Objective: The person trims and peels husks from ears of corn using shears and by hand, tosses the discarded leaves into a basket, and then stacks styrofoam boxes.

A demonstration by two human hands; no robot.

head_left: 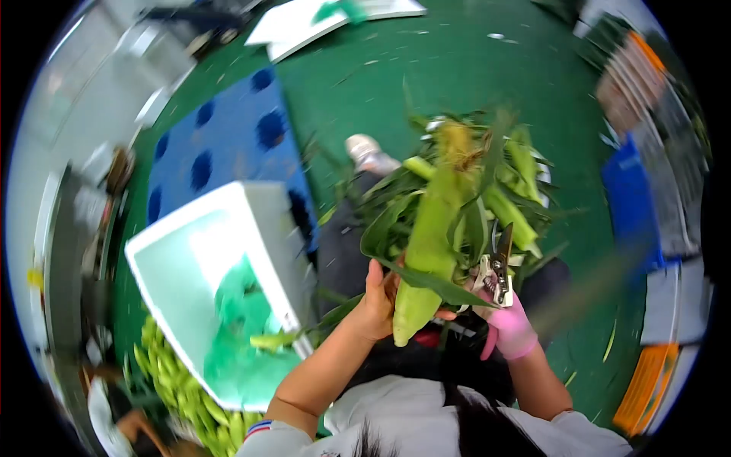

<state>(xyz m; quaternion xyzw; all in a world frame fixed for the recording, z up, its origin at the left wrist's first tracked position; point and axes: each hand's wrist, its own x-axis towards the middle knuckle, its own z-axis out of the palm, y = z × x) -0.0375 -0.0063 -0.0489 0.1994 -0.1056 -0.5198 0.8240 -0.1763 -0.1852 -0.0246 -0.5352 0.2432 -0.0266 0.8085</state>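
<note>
A large green ear of corn (pixel 432 236) in its husk, with brown silk at its far end, stands in front of my body. My bare left hand (pixel 378 303) is wrapped round its lower part. In my right hand (pixel 509 327), which wears a pink glove, are pruning shears (pixel 496 266) with their dark blades pointing away from me. The shears are just right of the corn. Behind the corn lies a heap of husks and leaves (pixel 518 206), partly hidden by it.
A white foam box (pixel 263 206) with a green bag (pixel 244 335) stands at left, beside a blue pallet (pixel 236 145). Many corn ears (pixel 179 373) lie below it. Crates (pixel 647 388) line the right side. Part of another person (pixel 114 411) shows at lower left.
</note>
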